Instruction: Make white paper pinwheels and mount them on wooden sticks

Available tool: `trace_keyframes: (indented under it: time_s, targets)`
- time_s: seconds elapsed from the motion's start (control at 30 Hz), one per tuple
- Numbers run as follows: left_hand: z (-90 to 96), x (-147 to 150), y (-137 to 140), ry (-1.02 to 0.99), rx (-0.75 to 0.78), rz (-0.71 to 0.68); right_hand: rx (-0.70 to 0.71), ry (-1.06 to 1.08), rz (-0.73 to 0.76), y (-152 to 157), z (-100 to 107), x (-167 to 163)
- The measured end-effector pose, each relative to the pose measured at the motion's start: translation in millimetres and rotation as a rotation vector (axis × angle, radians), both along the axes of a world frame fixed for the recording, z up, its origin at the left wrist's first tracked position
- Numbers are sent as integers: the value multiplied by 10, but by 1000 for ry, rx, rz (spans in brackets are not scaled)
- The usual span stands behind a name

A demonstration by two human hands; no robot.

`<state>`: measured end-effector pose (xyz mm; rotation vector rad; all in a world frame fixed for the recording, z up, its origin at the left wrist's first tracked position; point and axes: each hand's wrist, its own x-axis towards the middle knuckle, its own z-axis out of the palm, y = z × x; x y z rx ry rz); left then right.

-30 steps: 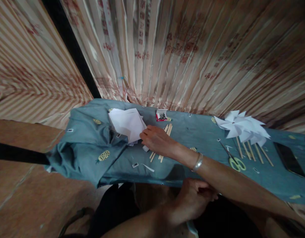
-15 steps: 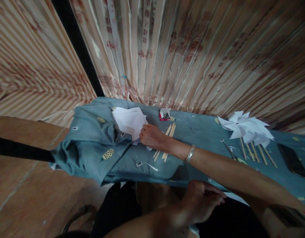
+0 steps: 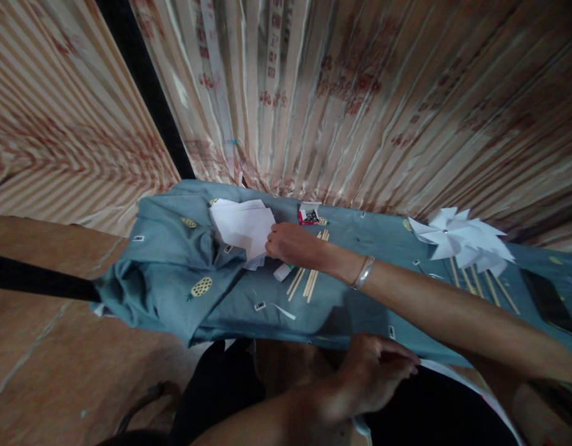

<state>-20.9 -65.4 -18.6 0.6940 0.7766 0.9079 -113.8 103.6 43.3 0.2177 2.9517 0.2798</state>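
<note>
A stack of white paper sheets [image 3: 242, 226] lies on the blue-green cloth, toward the left. My right hand [image 3: 292, 241], a silver bracelet at the wrist, reaches across to it with curled fingers pinching at the stack's right edge. Just below that hand lies a small white tube with a green part [image 3: 282, 272], beside several thin wooden sticks [image 3: 308, 282] partly covered by the hand. Low in the picture, my left hand [image 3: 372, 375] is closed in a pinch over my lap. From its fingertips a strip-like edge of white paper [image 3: 457, 375] runs down to the right.
Behind the stack stands an opened small red box [image 3: 308, 215] of metal pins. White paper pinwheels [image 3: 457, 238] on sticks lie at the right, near a dark phone [image 3: 550, 300]. A paper scrap [image 3: 284, 311] lies near the front edge. A patterned curtain [image 3: 290, 93] hangs behind.
My right hand has shifted slightly right and up along the stack's edge, and more of the white tube shows. More white paper shows by my left hand, which has barely moved.
</note>
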Motion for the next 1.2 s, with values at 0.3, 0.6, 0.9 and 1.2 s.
trace_keyframes:
  time_s: [0.3,0.6,0.9,1.2]
  targets:
    - [-14,-60,62,148,129,22,200,142,-279,100,432,491]
    - [143,-243,131,631,557,-28,391,558,-689,-726,333,2226]
    - [105,-375,221,1226,1269,-35,59,292,-707,-1516,-218,2429]
    - [-71,-521,367,1252,1184,-142,-609,785,-836,-1108,-277,2714]
